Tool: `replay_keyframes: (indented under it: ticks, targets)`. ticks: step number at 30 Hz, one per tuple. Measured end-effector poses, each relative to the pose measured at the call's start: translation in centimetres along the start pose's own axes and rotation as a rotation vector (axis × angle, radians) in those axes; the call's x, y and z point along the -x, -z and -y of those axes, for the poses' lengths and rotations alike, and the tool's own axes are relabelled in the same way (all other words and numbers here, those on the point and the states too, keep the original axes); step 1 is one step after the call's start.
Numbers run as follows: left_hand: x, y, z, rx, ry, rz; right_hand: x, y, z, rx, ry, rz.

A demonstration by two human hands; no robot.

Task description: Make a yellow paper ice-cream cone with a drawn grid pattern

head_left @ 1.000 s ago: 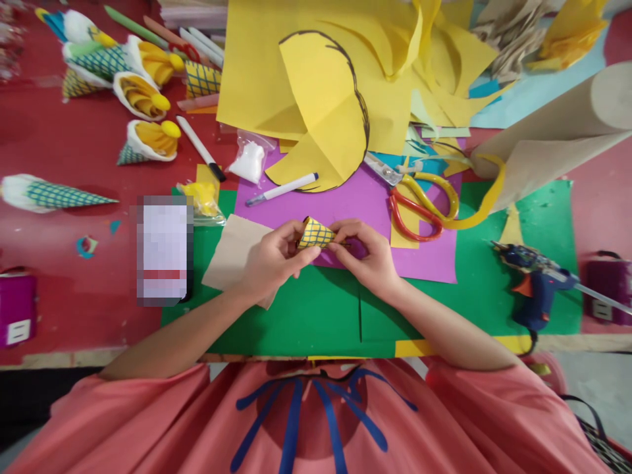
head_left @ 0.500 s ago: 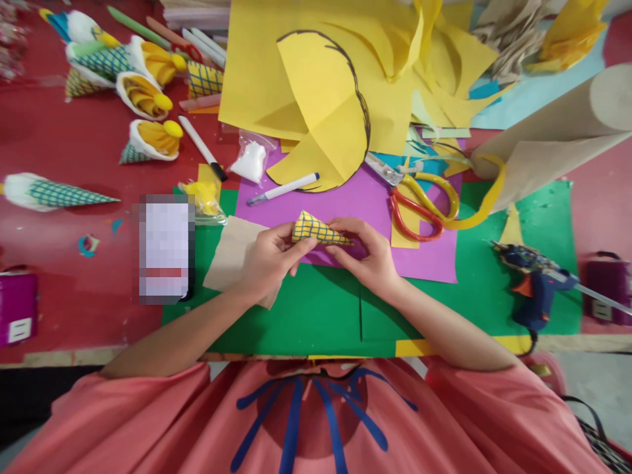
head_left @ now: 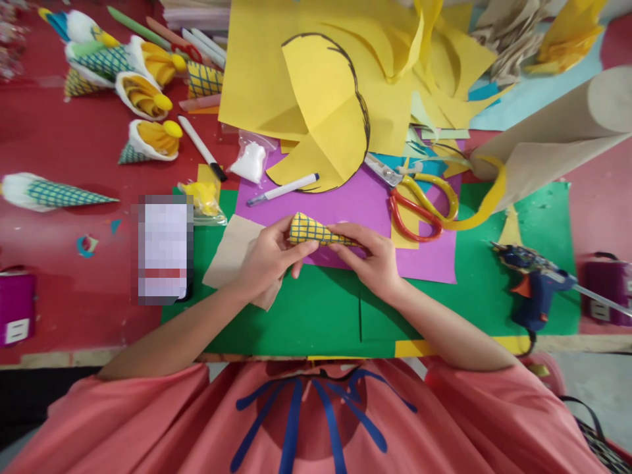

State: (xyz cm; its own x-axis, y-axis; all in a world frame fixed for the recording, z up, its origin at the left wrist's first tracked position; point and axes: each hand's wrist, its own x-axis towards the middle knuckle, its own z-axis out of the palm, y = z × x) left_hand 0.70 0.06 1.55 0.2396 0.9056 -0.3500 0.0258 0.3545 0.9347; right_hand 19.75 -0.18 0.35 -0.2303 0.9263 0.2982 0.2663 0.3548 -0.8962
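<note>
Both hands hold a small yellow paper cone with a blue grid drawn on it, its tip pointing right. My left hand is closed around the wide end, thumb along the lower side. My right hand pinches the narrow tip between thumb and fingers. Under the left hand lies a piece of beige paper, partly covered. Beyond the cone rests a cut yellow paper shape with a black scribbled edge, and a white marker lies across its lower edge.
Scissors with red and yellow handles lie right of centre. A blue glue gun sits at the right, near a brown paper roll. Left are finished cones, a blurred-out phone and a bag of white filling.
The cone has shifted slightly left in the left hand. The right hand's fingers have closed further over its tip and lie flatter along it.
</note>
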Motion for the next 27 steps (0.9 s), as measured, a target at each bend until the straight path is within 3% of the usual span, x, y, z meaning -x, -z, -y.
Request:
replay_keyframes:
  ticks: [7, 13, 27]
  targets:
    - [0.45, -0.09, 0.81, -0.009, 0.117, 0.021, -0.09, 0.07, -0.17, -0.007, 0.011, 0.055]
    - [0.37, -0.25, 0.71, -0.011, 0.106, -0.014, 0.1, 0.12, -0.31, -0.105, 0.005, 0.044]
    - [0.37, -0.26, 0.53, -0.037, 0.113, -0.013, 0.05, 0.01, -0.25, -0.042, 0.044, 0.001]
